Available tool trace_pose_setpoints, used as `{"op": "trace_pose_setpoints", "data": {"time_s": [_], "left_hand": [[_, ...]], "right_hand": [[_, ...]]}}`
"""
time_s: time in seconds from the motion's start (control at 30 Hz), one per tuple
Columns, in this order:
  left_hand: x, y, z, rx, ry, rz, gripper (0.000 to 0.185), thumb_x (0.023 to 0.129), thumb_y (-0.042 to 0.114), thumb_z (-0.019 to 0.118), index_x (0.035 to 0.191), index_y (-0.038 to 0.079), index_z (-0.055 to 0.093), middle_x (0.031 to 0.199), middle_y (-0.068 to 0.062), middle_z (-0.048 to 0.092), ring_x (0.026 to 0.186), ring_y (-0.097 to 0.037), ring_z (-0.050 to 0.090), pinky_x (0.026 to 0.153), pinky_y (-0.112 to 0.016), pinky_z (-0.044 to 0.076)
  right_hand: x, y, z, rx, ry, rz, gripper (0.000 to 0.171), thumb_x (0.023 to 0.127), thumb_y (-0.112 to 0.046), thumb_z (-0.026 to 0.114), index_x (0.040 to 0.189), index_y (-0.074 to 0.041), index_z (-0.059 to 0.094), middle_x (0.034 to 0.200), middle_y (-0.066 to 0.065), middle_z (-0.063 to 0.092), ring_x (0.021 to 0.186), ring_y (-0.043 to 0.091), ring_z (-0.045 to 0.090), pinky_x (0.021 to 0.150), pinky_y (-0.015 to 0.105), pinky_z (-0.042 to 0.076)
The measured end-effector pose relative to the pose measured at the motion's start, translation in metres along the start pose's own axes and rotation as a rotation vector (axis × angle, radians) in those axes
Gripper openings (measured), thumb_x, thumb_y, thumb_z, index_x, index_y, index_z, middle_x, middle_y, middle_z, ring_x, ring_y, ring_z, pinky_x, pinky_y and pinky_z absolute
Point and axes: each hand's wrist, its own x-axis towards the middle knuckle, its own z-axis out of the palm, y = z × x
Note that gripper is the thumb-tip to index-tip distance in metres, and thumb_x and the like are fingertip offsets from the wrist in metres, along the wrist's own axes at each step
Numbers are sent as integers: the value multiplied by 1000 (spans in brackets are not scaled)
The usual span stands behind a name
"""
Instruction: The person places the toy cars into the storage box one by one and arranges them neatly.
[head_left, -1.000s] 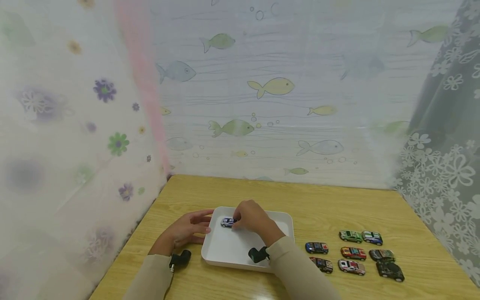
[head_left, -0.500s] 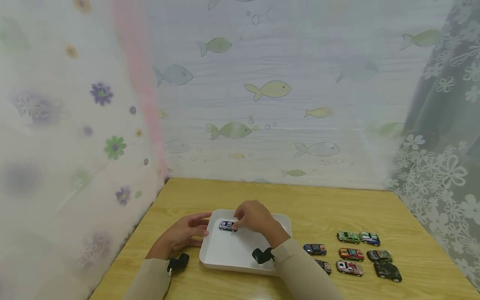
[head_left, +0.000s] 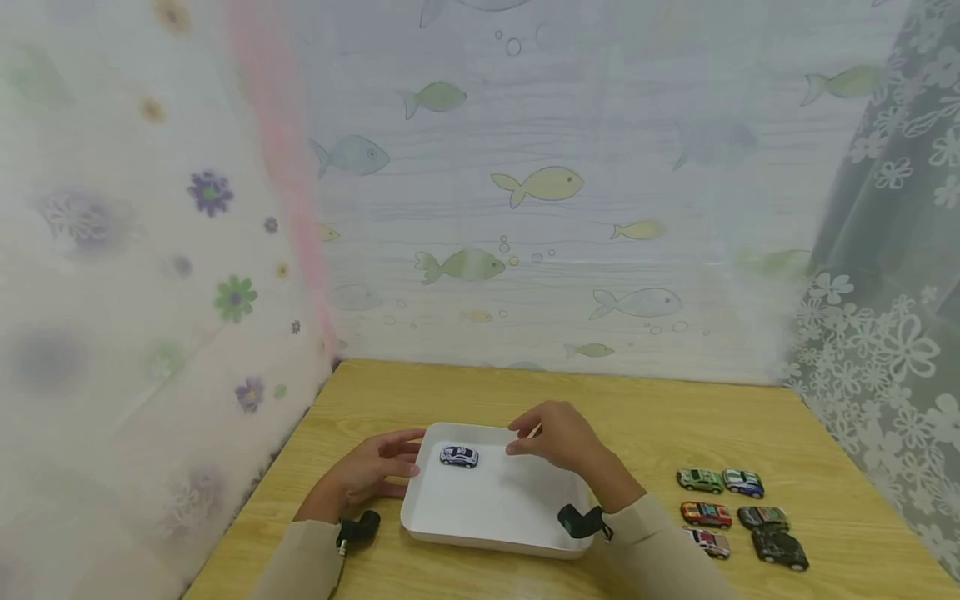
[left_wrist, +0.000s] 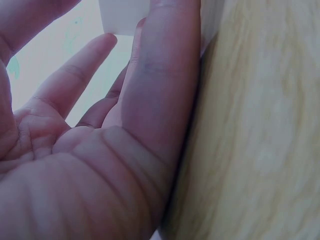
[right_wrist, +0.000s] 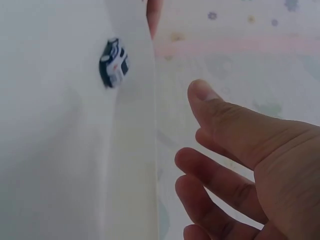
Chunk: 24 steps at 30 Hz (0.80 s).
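A white tray (head_left: 487, 517) is sitting on the wooden bench (head_left: 645, 417); inside it, toward its 11 o'clock corner, a small white-and-blue toy car (head_left: 459, 456) is standing on its wheels, apart from both hands; in the right wrist view the same car (right_wrist: 114, 63) is showing alone on the tray's white floor (right_wrist: 55, 150).

The left hand (head_left: 375, 467) is lying on the bench at the tray's 9 o'clock side, fingers straight and relaxed, their tips touching the tray's rim, grasping nothing; the left wrist view is showing the open palm (left_wrist: 100, 165) with its edge resting against the bench.

The right hand (head_left: 558, 437) is hovering over the tray's 1 o'clock part, at the car's 3 o'clock and clear of it; its fingers are loosely bent, released and grasping nothing, as the right wrist view is showing (right_wrist: 240, 165).

At the tray's 3 o'clock, well apart from it, a group of toy cars is lying on the bench; among them are a green one (head_left: 700, 480), a red one (head_left: 706, 513) and a black one (head_left: 780, 548).
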Motion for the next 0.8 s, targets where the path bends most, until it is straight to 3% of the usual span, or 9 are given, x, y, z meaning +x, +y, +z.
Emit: {"op": "trace_pose_setpoints", "data": {"time_s": [0.43, 0.8], "left_hand": [[-1, 1, 3, 8, -3, 1, 75, 94, 9, 75, 160, 14, 40, 157, -22, 47, 128, -29, 62, 93, -52, 60], [-2, 3, 3, 19, 11, 6, 75, 93, 7, 75, 160, 12, 40, 158, -22, 45, 128, -27, 61, 93, -51, 60]], "right_hand": [[-47, 52, -28, 28, 98, 59, 31, 84, -46, 84, 110, -29, 81, 94, -12, 72, 82, 9, 61, 68, 30, 53], [-87, 94, -51, 52, 115, 40, 42, 87, -48, 81, 118, -21, 80, 104, -4, 75, 92, 14, 65, 71, 33, 55]]}}
